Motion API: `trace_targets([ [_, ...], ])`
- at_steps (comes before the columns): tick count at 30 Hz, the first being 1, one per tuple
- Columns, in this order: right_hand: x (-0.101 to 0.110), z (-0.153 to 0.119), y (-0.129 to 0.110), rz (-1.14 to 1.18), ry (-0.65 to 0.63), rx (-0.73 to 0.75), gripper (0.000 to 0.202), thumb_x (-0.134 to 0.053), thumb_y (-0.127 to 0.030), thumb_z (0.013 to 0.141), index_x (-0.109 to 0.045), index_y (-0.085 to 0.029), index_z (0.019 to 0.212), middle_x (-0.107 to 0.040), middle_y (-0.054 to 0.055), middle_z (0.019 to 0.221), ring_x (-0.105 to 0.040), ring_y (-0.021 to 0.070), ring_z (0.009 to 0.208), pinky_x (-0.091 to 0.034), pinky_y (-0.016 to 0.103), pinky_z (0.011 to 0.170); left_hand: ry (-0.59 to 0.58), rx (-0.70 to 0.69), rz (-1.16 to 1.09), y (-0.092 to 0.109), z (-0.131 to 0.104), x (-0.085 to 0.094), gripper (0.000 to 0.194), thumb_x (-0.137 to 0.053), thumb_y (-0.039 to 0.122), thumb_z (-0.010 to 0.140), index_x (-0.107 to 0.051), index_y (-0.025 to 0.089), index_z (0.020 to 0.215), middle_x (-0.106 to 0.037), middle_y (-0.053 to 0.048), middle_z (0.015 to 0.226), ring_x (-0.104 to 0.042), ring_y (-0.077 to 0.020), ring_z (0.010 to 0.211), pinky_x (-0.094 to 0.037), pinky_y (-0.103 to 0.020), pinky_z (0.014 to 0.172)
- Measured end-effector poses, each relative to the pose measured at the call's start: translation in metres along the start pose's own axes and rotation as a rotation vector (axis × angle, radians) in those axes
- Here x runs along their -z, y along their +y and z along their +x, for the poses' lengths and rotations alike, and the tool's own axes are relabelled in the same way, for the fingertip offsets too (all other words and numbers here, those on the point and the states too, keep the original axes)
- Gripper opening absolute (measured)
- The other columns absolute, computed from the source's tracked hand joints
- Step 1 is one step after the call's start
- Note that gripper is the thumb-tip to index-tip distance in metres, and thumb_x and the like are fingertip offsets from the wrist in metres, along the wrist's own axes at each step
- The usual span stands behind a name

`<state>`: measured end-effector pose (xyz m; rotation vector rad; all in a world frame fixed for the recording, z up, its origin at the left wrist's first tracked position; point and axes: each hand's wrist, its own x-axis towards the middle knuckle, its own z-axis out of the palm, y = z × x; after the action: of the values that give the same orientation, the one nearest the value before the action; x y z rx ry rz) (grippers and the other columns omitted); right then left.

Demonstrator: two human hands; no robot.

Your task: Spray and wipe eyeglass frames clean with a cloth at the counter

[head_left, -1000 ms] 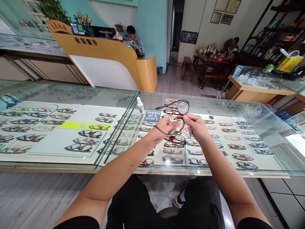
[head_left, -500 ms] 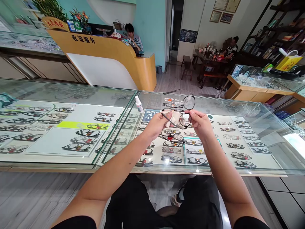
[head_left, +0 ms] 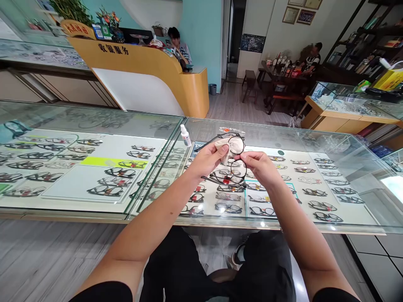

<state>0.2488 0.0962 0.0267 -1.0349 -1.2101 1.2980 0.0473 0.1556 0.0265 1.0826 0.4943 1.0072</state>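
Observation:
My right hand [head_left: 258, 167] is closed in a pinch on the bridge of a pair of eyeglasses [head_left: 238, 168], held above the glass display case with its two dark round rims one above the other. A pale cloth [head_left: 227, 150] is gripped between the thumb and fingers of my left hand [head_left: 208, 158]. The cloth lies against the upper lens and covers much of it. The lower lens is bare. A small white bottle [head_left: 185, 136] stands upright on the glass, left of my hands.
The glass display case [head_left: 151, 219] spans the view, with rows of eyeglasses under its top. Beyond it stands a wooden cashier counter [head_left: 192, 95] with a seated person [head_left: 179, 48] behind. Another person [head_left: 313, 58] sits at a dark table. A second case [head_left: 333, 121] is at the right.
My left hand has brought the cloth onto the upper lens, which was uncovered before. The eyeglasses have shifted slightly down and left. The view has turned a little.

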Motion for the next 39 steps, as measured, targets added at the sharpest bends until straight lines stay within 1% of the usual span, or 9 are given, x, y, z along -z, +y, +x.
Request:
trace_targets([
  [3,0.0,0.0,0.001,-0.015,-0.01,-0.003,0.044,-0.09,-0.064,0.077,-0.089,-0.022,0.087,-0.063,0.001,0.07,-0.046,0.0174,0.074,-0.037,0.035,0.076,0.005,0.012,-0.01,0.003,-0.002,-0.002,0.053,-0.099,0.055,0.072,-0.077,0.015,0.099,-0.067,0.001,0.075,-0.057,-0.0096,0.068,-0.045,-0.024,0.065],
  [6,0.001,0.0,0.006,-0.033,-0.028,-0.022,0.044,-0.09,-0.064,0.078,-0.089,-0.021,0.09,-0.066,0.002,0.074,-0.044,0.0167,0.073,-0.036,0.034,0.073,0.01,0.018,0.001,0.001,-0.002,-0.002,0.05,-0.097,0.056,0.074,-0.073,0.015,0.092,-0.065,0.002,0.075,-0.055,-0.0092,0.068,-0.045,-0.024,0.066],
  [11,-0.004,0.004,0.013,-0.033,-0.027,-0.056,0.048,-0.091,-0.068,0.076,-0.089,-0.021,0.087,-0.052,-0.001,0.064,-0.03,0.0141,0.065,-0.026,0.032,0.064,-0.014,0.034,0.057,-0.009,-0.002,-0.002,0.05,-0.094,0.058,0.078,-0.071,0.015,0.088,-0.058,0.003,0.072,-0.052,-0.0084,0.066,-0.042,-0.023,0.063],
  [19,-0.012,0.003,0.009,0.051,-0.056,-0.138,0.049,-0.098,-0.066,0.064,-0.086,-0.02,0.075,-0.07,0.004,0.074,-0.042,0.0138,0.066,-0.032,0.032,0.065,-0.155,0.096,-0.038,0.001,-0.005,-0.002,0.048,-0.099,0.037,0.075,-0.077,0.016,0.112,-0.07,0.0,0.081,-0.064,-0.0117,0.074,-0.05,-0.025,0.073],
  [22,-0.01,0.003,0.009,0.037,-0.066,-0.141,0.046,-0.099,-0.064,0.065,-0.087,-0.021,0.077,-0.07,0.004,0.073,-0.039,0.0133,0.065,-0.03,0.032,0.064,-0.175,0.152,-0.018,0.004,-0.005,0.002,0.053,-0.101,0.032,0.071,-0.077,0.015,0.115,-0.072,-0.002,0.081,-0.068,-0.0135,0.074,-0.049,-0.025,0.069],
  [25,-0.01,0.003,0.009,0.03,-0.088,-0.155,0.044,-0.099,-0.062,0.066,-0.087,-0.02,0.075,-0.07,0.004,0.072,-0.037,0.0129,0.063,-0.028,0.033,0.062,-0.166,0.137,0.025,0.004,-0.005,0.004,0.058,-0.103,0.031,0.066,-0.075,0.015,0.115,-0.071,0.0,0.076,-0.066,-0.0137,0.067,-0.047,-0.025,0.063],
  [30,-0.011,0.003,0.008,0.063,-0.099,-0.193,0.047,-0.1,-0.062,0.062,-0.085,-0.02,0.074,-0.073,0.006,0.076,-0.044,0.0133,0.063,-0.033,0.032,0.062,-0.065,0.066,0.105,0.0,-0.006,0.0,0.059,-0.105,0.036,0.062,-0.073,0.016,0.108,-0.068,0.003,0.071,-0.059,-0.0106,0.059,-0.041,-0.023,0.056],
  [35,-0.011,0.004,0.01,0.042,-0.089,-0.173,0.05,-0.099,-0.065,0.064,-0.085,-0.019,0.077,-0.068,0.003,0.069,-0.042,0.0124,0.062,-0.032,0.031,0.061,-0.04,0.01,0.119,-0.001,-0.005,-0.005,0.052,-0.099,0.052,0.071,-0.073,0.013,0.094,-0.06,0.003,0.065,-0.047,-0.0071,0.055,-0.032,-0.023,0.052],
  [39,-0.011,0.004,0.006,0.087,-0.055,-0.178,0.05,-0.1,-0.065,0.062,-0.084,-0.02,0.074,-0.067,0.003,0.068,-0.046,0.0138,0.063,-0.034,0.032,0.062,-0.06,0.026,0.021,0.002,-0.004,-0.005,0.046,-0.094,0.052,0.08,-0.075,0.014,0.099,-0.06,0.002,0.068,-0.053,-0.0091,0.058,-0.038,-0.023,0.054],
])
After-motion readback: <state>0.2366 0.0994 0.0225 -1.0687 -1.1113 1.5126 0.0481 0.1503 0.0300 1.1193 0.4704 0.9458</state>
